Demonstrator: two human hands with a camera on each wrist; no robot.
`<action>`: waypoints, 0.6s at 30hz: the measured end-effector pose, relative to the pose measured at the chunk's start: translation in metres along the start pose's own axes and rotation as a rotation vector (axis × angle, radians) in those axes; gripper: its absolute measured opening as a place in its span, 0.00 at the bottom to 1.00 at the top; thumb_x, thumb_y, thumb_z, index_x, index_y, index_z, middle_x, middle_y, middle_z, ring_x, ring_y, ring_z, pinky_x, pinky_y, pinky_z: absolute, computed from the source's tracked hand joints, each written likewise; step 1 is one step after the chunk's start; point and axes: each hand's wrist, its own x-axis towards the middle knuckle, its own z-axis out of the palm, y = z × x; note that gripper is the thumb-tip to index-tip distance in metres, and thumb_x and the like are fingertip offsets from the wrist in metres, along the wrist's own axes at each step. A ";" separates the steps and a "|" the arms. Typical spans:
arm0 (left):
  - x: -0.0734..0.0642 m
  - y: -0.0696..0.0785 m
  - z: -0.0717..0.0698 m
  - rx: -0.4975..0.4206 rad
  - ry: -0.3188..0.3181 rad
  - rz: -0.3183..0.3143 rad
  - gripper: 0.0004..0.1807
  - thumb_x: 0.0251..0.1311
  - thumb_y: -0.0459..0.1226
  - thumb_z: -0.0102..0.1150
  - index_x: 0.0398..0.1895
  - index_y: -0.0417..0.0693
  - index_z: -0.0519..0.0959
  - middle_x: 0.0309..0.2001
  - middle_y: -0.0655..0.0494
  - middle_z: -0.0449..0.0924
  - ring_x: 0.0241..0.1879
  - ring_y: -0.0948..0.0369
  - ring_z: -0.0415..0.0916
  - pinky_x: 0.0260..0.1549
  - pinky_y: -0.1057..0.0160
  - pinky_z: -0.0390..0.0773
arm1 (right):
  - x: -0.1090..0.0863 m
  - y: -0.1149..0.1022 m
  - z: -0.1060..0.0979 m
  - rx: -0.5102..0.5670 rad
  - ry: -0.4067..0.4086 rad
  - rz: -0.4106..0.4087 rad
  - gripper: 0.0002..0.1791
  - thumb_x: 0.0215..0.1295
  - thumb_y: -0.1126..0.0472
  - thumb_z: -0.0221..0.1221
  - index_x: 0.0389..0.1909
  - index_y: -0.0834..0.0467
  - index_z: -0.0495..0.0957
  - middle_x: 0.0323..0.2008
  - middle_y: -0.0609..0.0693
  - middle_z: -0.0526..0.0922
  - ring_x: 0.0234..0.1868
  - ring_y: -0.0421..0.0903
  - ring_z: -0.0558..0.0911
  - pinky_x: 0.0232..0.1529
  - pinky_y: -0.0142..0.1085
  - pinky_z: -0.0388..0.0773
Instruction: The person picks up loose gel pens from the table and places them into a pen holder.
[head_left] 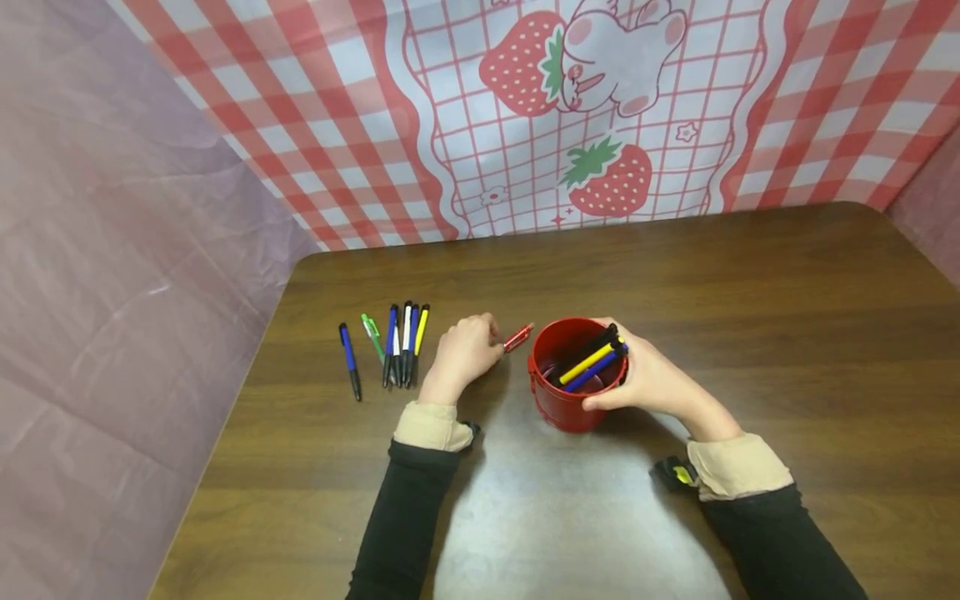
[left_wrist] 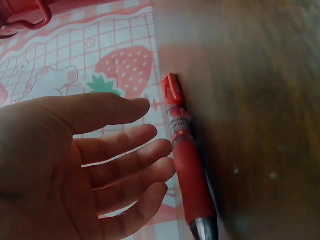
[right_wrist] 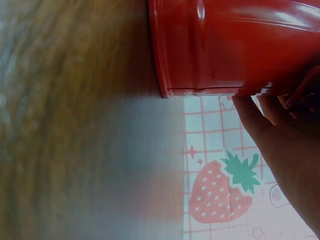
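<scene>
A red ballpoint pen [head_left: 518,338] lies on the table just beyond my left hand [head_left: 467,346]. In the left wrist view, relaxed fingers reach right beside that pen [left_wrist: 186,170], with the thumb apart from them. My right hand [head_left: 656,379] grips a small red bucket [head_left: 558,408] from its right side, thumb along the front rim and fingers behind. Inside lean a yellow pen [head_left: 587,363], a blue pen [head_left: 592,372] and black ones, tips resting at the rim by the hand. The bucket [right_wrist: 225,50] fills the top of the right wrist view.
Left of the left hand lies a row of several pens: a green pen [head_left: 372,332], a white pen [head_left: 407,329], a yellow one [head_left: 422,329] and blue ones. A separate blue pen [head_left: 348,358] lies farther left. A checkered strawberry cloth [head_left: 525,167] hangs behind the wooden table [head_left: 787,317].
</scene>
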 end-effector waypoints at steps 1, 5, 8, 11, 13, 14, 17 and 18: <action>0.000 0.001 0.000 0.003 -0.008 0.007 0.11 0.50 0.41 0.60 0.36 0.47 0.78 0.33 0.53 0.80 0.33 0.52 0.78 0.29 0.54 0.76 | 0.000 0.000 0.000 0.002 -0.001 -0.001 0.46 0.33 0.62 0.74 0.58 0.56 0.62 0.52 0.48 0.73 0.50 0.37 0.73 0.51 0.25 0.69; 0.000 0.003 0.004 0.015 -0.028 0.030 0.11 0.49 0.41 0.62 0.35 0.46 0.78 0.33 0.53 0.79 0.33 0.52 0.78 0.29 0.54 0.76 | 0.000 0.000 0.000 0.005 -0.004 -0.002 0.46 0.33 0.62 0.74 0.58 0.55 0.63 0.52 0.49 0.73 0.50 0.38 0.73 0.51 0.25 0.69; 0.000 0.004 0.006 0.034 -0.019 0.035 0.10 0.47 0.38 0.62 0.34 0.46 0.78 0.32 0.53 0.79 0.33 0.52 0.78 0.29 0.53 0.76 | 0.000 0.000 0.000 0.011 -0.004 -0.002 0.46 0.34 0.62 0.74 0.58 0.55 0.63 0.52 0.49 0.73 0.50 0.38 0.73 0.51 0.25 0.69; 0.000 0.004 0.007 0.048 -0.010 0.037 0.09 0.46 0.35 0.61 0.33 0.46 0.78 0.31 0.52 0.79 0.33 0.50 0.78 0.29 0.53 0.76 | 0.000 0.001 0.000 0.012 -0.001 -0.005 0.46 0.33 0.62 0.74 0.58 0.55 0.63 0.52 0.49 0.73 0.50 0.38 0.73 0.50 0.25 0.69; -0.001 0.003 0.008 0.054 -0.009 0.039 0.09 0.46 0.33 0.60 0.33 0.46 0.77 0.32 0.51 0.79 0.34 0.50 0.78 0.29 0.52 0.76 | 0.000 0.001 -0.001 0.009 0.000 -0.005 0.46 0.33 0.62 0.74 0.58 0.55 0.63 0.51 0.49 0.73 0.50 0.38 0.73 0.50 0.25 0.69; -0.001 0.003 0.008 0.056 -0.011 0.040 0.09 0.46 0.32 0.59 0.34 0.46 0.77 0.33 0.51 0.79 0.34 0.49 0.78 0.30 0.52 0.76 | 0.000 0.001 -0.001 0.007 0.000 -0.004 0.46 0.33 0.62 0.74 0.58 0.55 0.63 0.51 0.49 0.73 0.50 0.38 0.73 0.50 0.25 0.70; -0.001 0.003 0.008 0.059 -0.017 0.042 0.09 0.47 0.31 0.58 0.34 0.46 0.78 0.34 0.51 0.80 0.36 0.49 0.79 0.31 0.52 0.76 | 0.000 0.001 0.000 0.003 0.000 -0.004 0.46 0.33 0.62 0.74 0.58 0.55 0.63 0.51 0.48 0.73 0.50 0.38 0.73 0.50 0.25 0.69; -0.001 0.002 0.008 0.058 -0.019 0.042 0.09 0.46 0.31 0.58 0.35 0.46 0.78 0.34 0.51 0.80 0.36 0.49 0.79 0.31 0.52 0.76 | 0.000 0.001 0.000 0.003 0.000 -0.003 0.46 0.33 0.62 0.74 0.58 0.55 0.63 0.51 0.48 0.73 0.50 0.38 0.73 0.50 0.25 0.70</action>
